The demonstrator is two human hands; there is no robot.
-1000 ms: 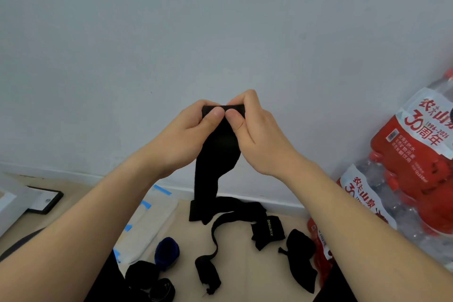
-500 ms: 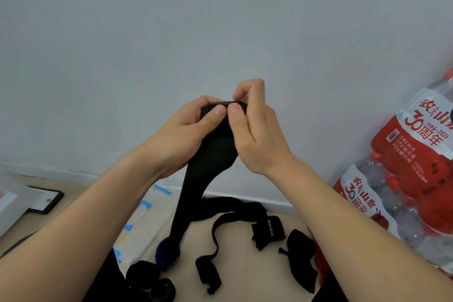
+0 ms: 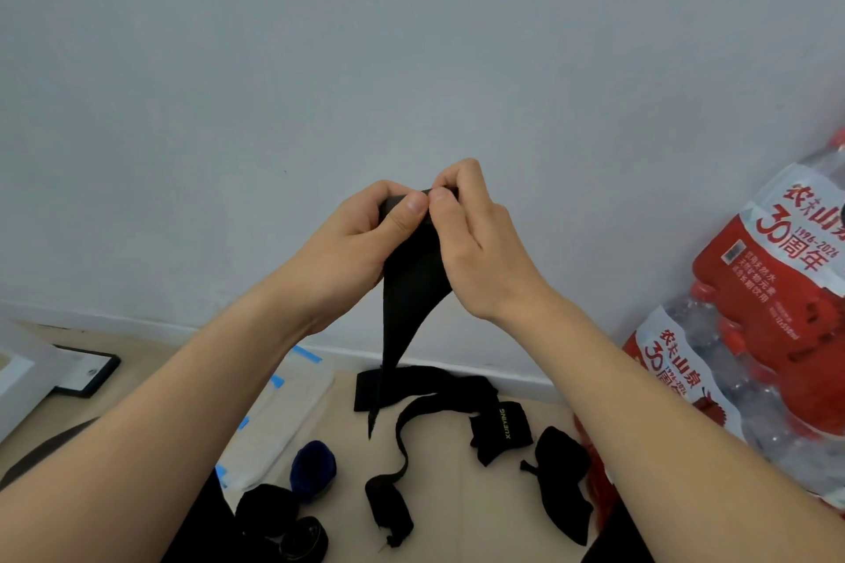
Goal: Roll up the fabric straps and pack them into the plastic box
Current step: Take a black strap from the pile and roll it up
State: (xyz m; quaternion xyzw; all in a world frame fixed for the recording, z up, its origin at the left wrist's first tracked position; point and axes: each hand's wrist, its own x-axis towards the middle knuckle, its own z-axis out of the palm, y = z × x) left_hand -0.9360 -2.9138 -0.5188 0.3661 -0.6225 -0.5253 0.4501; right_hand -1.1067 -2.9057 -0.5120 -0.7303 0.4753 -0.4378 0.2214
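The tan floor (image 3: 457,512) has loose black straps (image 3: 439,389) lying on it. A blue roll (image 3: 313,469) sits next to black rolls (image 3: 270,512). Packs of water bottles (image 3: 754,334) stand at the right.

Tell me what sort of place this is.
Likely an indoor room corner, perhaps a home or storeroom: a plain wall meets a skirting board, shrink-wrapped packs of bottled water are stacked at right, and black straps lie on the floor.

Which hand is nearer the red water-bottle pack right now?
Right. The right hand pinches the black strap on the side toward the bottle pack; the left hand grips it farther away.
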